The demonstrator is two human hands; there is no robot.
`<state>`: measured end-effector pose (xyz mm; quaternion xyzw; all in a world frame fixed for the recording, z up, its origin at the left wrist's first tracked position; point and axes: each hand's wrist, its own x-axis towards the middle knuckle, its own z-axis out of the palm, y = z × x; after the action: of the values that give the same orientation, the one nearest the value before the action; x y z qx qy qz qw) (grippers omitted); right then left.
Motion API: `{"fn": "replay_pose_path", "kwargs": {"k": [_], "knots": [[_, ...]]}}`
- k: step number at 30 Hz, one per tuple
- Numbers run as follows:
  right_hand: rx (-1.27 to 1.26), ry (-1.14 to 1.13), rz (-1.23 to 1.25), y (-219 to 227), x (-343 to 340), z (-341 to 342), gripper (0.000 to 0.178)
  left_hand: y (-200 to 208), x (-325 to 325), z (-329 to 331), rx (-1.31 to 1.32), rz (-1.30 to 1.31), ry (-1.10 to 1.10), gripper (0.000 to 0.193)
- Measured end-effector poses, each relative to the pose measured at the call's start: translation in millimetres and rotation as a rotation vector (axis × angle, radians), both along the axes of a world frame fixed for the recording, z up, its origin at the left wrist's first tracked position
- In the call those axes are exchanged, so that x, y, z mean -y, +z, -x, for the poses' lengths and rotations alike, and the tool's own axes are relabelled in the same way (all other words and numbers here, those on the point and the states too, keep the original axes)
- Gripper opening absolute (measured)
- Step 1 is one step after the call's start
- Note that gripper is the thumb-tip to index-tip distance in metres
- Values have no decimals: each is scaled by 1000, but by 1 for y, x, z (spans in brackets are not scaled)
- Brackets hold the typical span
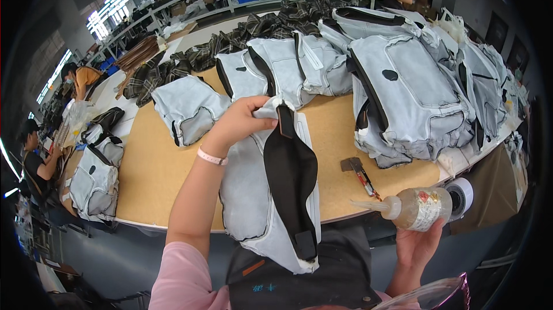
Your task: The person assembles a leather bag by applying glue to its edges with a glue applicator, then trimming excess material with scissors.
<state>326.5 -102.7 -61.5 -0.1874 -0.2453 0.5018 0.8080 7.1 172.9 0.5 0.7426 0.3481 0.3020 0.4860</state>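
My left hand (245,119) pinches the far end of a grey-white bag piece (245,192) between thumb and fingers. The piece hangs over the table's near edge towards my lap, with a long black strip (288,166) facing up along it. A small dark patch lies at each end of the strip. On the right, my right hand (416,246) grips a translucent squeeze bottle (433,218) from below. Its thin nozzle points left, apart from the bag piece. Beyond the bottle, a small tool (362,179) with a dark flat head and red-and-black handle lies on the table.
A white roll (459,198) stands at the table edge beside the bottle. Grey-white bag bodies (417,80) pile up at the right and back of the tan tabletop (152,195). Plaid fabric bundles (201,56) lie behind. Other people work at the left and far back.
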Motion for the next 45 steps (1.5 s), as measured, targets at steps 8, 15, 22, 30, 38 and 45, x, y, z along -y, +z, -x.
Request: {"fn": "replay_pose_path", "kwargs": {"k": [8,15,22,30,38,45], "knots": [[252,-232,-151,29,-50,54,80,39,58,12,49,-348,52,36],[407,-376,-100,47,-74,95,98,29,57,23,178,-381,45,34],[518,-412,-88,57,-78,110,102,24,53,24,219,-356,69,31],[894,-552,-189,43,-68,102,109,20,52,25,248,-340,53,29],[984,-489,-380,42,-72,96,110,19,51,22,248,-331,56,30],[1146,-514,-502,37,-75,94,111,15,46,23,228,-379,56,26]]}}
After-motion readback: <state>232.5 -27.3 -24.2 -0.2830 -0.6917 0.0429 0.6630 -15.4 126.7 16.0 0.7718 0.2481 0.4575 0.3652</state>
